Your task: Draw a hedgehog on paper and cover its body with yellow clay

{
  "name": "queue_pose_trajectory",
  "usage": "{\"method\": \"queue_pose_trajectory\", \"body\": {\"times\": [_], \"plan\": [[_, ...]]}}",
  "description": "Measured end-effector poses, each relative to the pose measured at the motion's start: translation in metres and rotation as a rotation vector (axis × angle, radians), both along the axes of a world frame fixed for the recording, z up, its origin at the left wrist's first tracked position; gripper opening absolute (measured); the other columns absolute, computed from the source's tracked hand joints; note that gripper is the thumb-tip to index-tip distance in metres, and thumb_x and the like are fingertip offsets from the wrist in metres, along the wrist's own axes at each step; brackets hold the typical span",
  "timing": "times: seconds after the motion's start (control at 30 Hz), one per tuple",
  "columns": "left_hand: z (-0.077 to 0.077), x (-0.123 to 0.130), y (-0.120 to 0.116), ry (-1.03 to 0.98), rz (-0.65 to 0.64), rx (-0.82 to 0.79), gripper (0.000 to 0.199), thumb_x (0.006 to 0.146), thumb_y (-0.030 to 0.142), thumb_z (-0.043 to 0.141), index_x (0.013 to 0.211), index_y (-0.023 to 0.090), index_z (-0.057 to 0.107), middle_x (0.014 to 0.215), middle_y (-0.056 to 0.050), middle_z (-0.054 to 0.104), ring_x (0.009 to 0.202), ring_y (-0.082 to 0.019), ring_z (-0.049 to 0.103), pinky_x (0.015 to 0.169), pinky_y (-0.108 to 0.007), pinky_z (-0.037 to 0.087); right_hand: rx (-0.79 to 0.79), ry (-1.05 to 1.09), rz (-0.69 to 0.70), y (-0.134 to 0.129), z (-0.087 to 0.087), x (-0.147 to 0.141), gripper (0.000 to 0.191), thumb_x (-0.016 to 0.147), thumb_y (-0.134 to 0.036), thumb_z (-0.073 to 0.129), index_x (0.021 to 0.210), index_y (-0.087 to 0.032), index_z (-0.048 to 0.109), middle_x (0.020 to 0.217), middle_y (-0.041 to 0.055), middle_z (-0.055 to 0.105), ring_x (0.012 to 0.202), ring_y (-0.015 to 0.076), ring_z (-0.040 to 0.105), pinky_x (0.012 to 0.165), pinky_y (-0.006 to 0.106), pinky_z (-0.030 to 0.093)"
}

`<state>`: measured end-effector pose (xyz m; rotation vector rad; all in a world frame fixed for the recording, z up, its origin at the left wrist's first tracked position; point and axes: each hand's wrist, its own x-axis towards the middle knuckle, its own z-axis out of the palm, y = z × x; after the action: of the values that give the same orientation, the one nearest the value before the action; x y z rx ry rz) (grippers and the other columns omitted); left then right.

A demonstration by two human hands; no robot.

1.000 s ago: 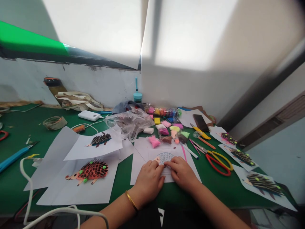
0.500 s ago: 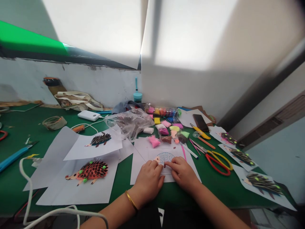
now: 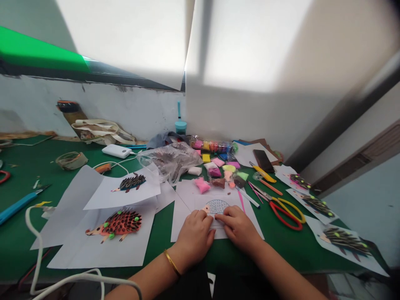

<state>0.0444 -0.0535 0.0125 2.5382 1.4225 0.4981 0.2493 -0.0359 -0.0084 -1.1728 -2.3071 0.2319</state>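
Observation:
In the head view a white sheet (image 3: 184, 200) lies on the table before me, with a hedgehog drawing (image 3: 218, 206) whose body is covered in blue scallops and whose face is peach. My left hand (image 3: 196, 231) rests on the sheet at the drawing's lower left, fingers laid on the paper and thumb apart. From the other side my right hand (image 3: 238, 227) reaches in, its index finger stretched out and pressing just under the drawing's belly. Whatever lies under that fingertip is hidden. A small brown bit (image 3: 229, 193) sits above the drawing.
Beyond the sheet are several coloured clay packets (image 3: 215, 172) and a clear plastic bag (image 3: 170, 160). Scissors (image 3: 286, 212), a yellow cutter (image 3: 264, 173) and a marker (image 3: 250, 198) lie at right. Finished hedgehog pictures flank me, including a red one (image 3: 120, 225). A white cable (image 3: 34, 250) loops at front left.
The right index finger has shifted very slightly and flattened down; the small brown piece seen at its tip before is now covered. My left hand stays in place.

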Motion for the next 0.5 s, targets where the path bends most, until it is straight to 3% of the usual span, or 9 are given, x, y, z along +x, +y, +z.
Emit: {"method": "queue_pose_trajectory", "body": {"times": [0.5], "plan": [[0.0025,0.0007,-0.0004,-0.004,0.007,-0.024,0.012,0.086,0.023,0.058,0.097,0.019,0.059,0.102,-0.006,0.057,0.097,-0.025,0.051,0.088,-0.041,0.046,0.001,-0.007,0.039,-0.0014,0.0019,-0.0002,0.039,0.08,-0.005,0.055,0.109,-0.026,0.071,0.088,0.005,0.058,0.085,0.0204,0.05,0.077,0.036,0.043]]}}
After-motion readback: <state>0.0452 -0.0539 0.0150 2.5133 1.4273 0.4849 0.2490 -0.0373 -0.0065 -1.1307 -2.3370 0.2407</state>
